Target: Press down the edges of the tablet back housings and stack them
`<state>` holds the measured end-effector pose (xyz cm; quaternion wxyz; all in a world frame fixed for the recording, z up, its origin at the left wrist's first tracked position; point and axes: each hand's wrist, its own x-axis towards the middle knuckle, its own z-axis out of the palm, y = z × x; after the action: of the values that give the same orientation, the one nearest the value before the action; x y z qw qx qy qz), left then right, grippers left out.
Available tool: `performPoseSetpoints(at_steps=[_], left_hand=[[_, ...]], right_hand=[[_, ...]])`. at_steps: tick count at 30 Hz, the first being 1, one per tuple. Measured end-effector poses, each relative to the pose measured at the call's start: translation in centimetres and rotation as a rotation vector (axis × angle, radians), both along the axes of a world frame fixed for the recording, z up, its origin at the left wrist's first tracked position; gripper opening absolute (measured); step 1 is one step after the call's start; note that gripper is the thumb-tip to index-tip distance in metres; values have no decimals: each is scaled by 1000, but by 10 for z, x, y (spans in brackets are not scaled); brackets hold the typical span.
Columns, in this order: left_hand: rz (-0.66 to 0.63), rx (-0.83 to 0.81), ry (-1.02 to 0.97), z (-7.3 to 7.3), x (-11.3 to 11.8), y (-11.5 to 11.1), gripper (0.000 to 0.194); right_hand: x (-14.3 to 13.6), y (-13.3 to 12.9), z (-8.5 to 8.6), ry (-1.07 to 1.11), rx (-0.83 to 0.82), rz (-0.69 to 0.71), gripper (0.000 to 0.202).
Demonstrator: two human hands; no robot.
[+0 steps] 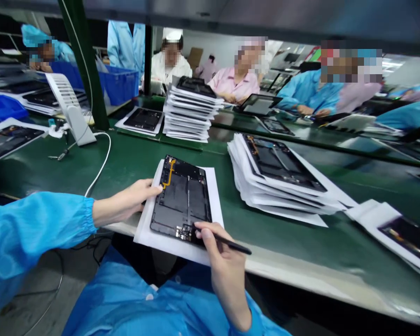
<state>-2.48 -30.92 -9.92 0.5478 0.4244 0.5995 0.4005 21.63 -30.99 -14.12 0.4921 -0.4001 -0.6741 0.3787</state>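
A black tablet back housing with an orange flex cable lies on white paper at the bench's near edge. My left hand grips the housing's left side, its thumb on the rim beside the cable and its other fingers partly hidden underneath. In my right hand is a slim black pen-like tool, pinched between thumb and fingers. Its tip points at the lower right of the housing, near a small metal-and-circuit area. Whether the tip touches cannot be made out.
Right of the housing stands a stack of similar housings between paper sheets, with another stack behind. A white stand-like device and its cable are at the left, near a green post. Several co-workers sit across the bench.
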Motion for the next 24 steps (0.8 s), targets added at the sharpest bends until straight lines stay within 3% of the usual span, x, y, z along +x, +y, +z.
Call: performPoseSetpoints(at_steps=[3, 6, 8, 11, 14, 16, 20, 24], left_hand=[[-48, 93, 179, -14, -11, 12, 38], [71, 239, 391, -9, -42, 34, 22], [179, 364, 524, 10, -72, 55, 16], [397, 523, 697, 51, -122, 96, 14], [632, 569, 810, 85, -163, 147, 26], [744, 534, 842, 95, -184, 183, 32], [838, 396, 851, 87, -208, 247, 36], [857, 302, 888, 64, -217, 283, 37]], right_hand=[[-4, 1, -2, 0, 15, 83, 23], [-6, 14, 7, -40, 38, 245, 25], [-6, 30, 17, -73, 66, 320, 26], [-13, 61, 26, -118, 48, 412, 31], [-36, 94, 23, -132, -98, 511, 44], [-56, 112, 16, -128, -166, 549, 51], [-78, 128, 5, -134, -194, 578, 52], [-74, 129, 0, -147, -237, 624, 50]])
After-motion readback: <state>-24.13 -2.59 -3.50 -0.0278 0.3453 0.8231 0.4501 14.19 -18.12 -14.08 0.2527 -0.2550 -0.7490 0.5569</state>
